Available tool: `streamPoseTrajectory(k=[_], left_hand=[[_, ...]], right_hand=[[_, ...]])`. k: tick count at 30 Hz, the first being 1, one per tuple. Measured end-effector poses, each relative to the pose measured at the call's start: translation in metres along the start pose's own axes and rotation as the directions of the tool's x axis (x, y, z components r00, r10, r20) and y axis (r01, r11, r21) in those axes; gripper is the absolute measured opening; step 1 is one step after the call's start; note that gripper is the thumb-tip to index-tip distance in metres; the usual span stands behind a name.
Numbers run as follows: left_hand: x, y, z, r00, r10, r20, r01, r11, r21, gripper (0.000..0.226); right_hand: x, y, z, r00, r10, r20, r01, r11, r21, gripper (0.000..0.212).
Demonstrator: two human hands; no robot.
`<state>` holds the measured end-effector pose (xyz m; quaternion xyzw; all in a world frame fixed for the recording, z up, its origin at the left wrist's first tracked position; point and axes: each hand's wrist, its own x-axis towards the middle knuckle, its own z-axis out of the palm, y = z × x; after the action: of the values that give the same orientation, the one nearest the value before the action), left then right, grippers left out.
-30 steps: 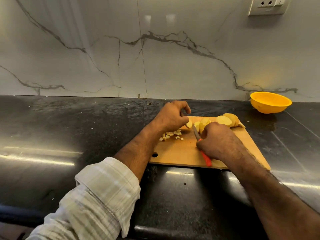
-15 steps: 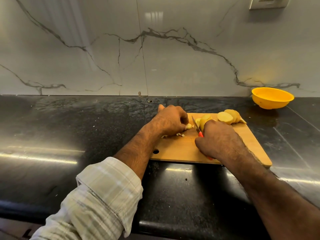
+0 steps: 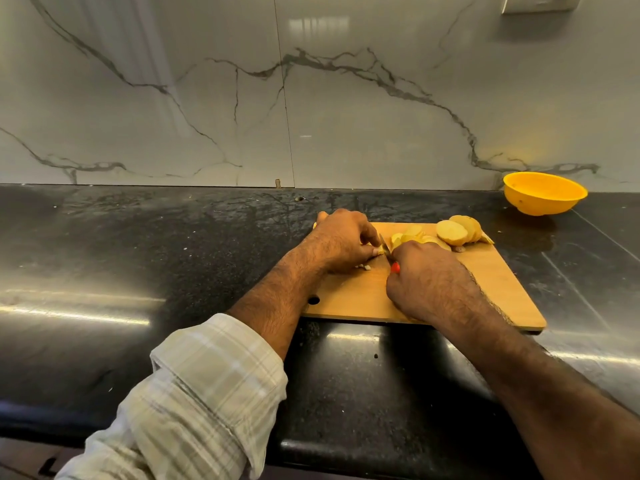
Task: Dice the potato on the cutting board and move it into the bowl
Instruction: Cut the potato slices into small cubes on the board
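Mostly hidden knife [image 3: 388, 252] under right hand [image 3: 427, 284], left hand [image 3: 341, 242] covering potato piece [image 3: 380, 250]

Red-handled knife [image 3: 394, 267] mostly hidden inside right hand [image 3: 427, 282]; small pale potato piece [image 3: 379, 250] largely covered by left hand [image 3: 341, 242] fingers; white wall socket [image 3: 540, 3] cut off at top edge.

No legible text, label, brand, number or sign appears on any surface in view.
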<state>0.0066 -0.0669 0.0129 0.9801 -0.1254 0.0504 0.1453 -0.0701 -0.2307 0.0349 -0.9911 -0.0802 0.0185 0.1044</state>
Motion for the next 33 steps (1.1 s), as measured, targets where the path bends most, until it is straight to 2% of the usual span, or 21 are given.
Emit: streamPoseTrajectory(k=[6,11,22,33], left_hand=[[-0.001,0.001,0.0,1.0,0.028,-0.008,-0.028,0.999,-0.028,0.016],[0.003,0.003,-0.003,0.999,0.016,0.039,-0.016,1.0,-0.001,0.019],[0.002,-0.001,-0.003,1.0,0.02,0.022,-0.02,1.0,-0.004,0.014],[0.006,-0.003,-0.004,0.998,0.012,0.055,-0.013,1.0,0.014,0.012]], right_hand=[[0.0,-0.003,0.001,1.0,-0.005,0.006,0.005,0.999,-0.049,0.042],[0.001,-0.011,0.0,0.998,-0.039,0.055,0.045,0.993,-0.112,0.039],[0.003,-0.002,0.007,0.998,-0.048,-0.03,0.047,0.998,-0.045,0.038],[0.013,-0.006,0.007,0.997,-0.074,-0.011,0.074,0.997,0.001,0.033]])
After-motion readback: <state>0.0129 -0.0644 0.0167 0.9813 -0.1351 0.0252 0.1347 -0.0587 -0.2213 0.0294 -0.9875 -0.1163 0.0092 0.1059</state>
